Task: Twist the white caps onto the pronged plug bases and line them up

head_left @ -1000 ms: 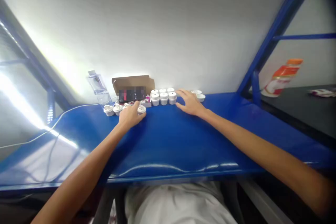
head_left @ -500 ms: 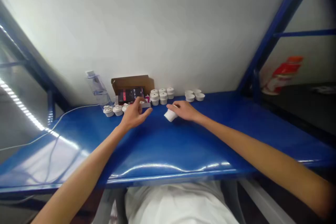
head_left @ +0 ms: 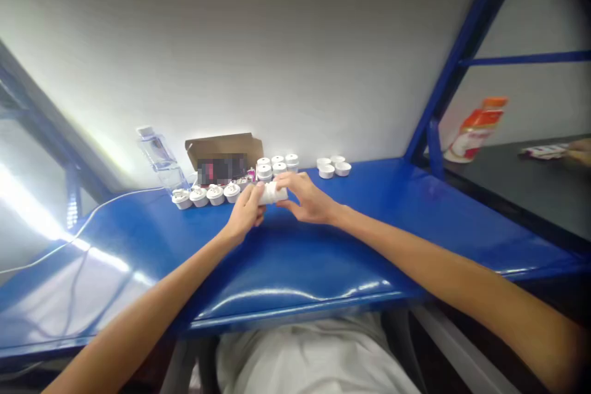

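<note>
A white round plastic housing [head_left: 273, 193], tipped on its side, is held between my two hands above the blue table [head_left: 295, 271]. My left hand [head_left: 246, 214] grips its left end with closed fingers. Around its right end curve the thumb and fingers of my right hand [head_left: 308, 198]. Past my left hand stands a row of white round pieces with fittings on top [head_left: 215, 194]. Just behind the held part is a cluster of white lidded housings [head_left: 278, 166], partly hidden by my hands. Several open white cups [head_left: 326, 170] sit to the right.
An open cardboard box [head_left: 224, 146] leans by the wall, with a dark phone screen [head_left: 221, 169] in front. A clear plastic bottle [head_left: 161, 157] and a white cable [head_left: 99, 206] are at left. On a dark side table at right stand a red-and-white bottle [head_left: 475, 132] and another person's hand [head_left: 580, 152].
My left hand, open before, has closed on the housing. My right hand has carried the housing left and turned it sideways. The view has shifted slightly right.
</note>
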### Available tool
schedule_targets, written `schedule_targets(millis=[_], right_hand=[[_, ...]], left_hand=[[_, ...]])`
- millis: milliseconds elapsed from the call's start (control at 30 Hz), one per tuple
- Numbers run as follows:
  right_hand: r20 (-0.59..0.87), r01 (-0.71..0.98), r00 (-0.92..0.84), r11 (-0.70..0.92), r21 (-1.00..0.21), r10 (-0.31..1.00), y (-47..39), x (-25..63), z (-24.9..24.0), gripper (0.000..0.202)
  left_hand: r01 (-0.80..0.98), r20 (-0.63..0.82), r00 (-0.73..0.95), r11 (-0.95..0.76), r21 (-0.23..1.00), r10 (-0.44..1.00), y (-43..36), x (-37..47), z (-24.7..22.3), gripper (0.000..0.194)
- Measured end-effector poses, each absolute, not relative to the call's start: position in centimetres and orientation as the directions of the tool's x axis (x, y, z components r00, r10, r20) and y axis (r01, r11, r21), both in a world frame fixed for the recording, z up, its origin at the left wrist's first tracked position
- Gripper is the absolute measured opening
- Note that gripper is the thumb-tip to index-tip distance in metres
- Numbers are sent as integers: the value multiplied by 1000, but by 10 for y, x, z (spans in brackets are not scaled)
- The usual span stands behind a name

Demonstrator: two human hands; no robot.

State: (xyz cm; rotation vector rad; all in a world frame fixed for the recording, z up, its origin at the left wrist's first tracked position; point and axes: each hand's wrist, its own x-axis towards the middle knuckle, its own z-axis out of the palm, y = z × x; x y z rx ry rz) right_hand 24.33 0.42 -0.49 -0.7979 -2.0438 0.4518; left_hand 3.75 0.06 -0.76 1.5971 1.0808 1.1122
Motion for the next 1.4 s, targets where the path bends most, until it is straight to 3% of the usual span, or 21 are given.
schedule_targets(millis=[67, 133, 200, 367, 500, 600, 667, 767, 967, 1133, 1267, 1400], right_hand=[[674, 553, -438, 769, -321, 595, 14, 258, -4, 23], [693, 687, -373, 686, -241, 617, 24, 272, -6, 32], [658, 766, -318, 593, -246, 683, 34, 283, -12, 37], [543, 865, -232, 426, -264, 807, 51, 294, -29, 27], [502, 886, -189, 367, -284, 844, 57, 299, -34, 28], [539, 877, -115, 340, -339, 835, 56, 299, -33, 34], [540, 881, -105, 330, -339, 835, 52, 295, -30, 28], [429, 900, -155, 306, -310, 890, 45, 286, -26, 25], [329, 924, -206, 294, -245, 921, 44, 282, -31, 39], [291, 920, -212, 290, -262, 933, 47, 287, -37, 40], [336, 899, -255, 350, -262, 907, 50, 287, -40, 41], [456, 895, -238, 376, -241, 858, 68, 284, -36, 57]], left_hand=[[24, 57, 216, -64, 998, 975, 9, 32, -9, 34], [9, 19, 246, -22, 1000, 969, 15, 25, -9, 27], [85, 75, 257, -99, 991, 963, 18, 17, -9, 31], [366, 221, 310, -331, 870, 925, 22, 8, -9, 46], [644, 355, 349, -497, 581, 867, 25, 3, -10, 34], [799, 365, 321, -457, 392, 874, 25, 1, -9, 35], [865, 339, 287, -394, 310, 896, 23, 0, -7, 40], [925, 297, 230, -302, 228, 927, 21, 0, -4, 48], [950, 273, 142, -209, 234, 952, 23, 0, -2, 56], [924, 299, 193, -275, 264, 935, 23, 0, -4, 53], [902, 359, 246, -348, 255, 900, 24, 0, -6, 40], [907, 378, 245, -349, 236, 893, 24, 1, -8, 37]])
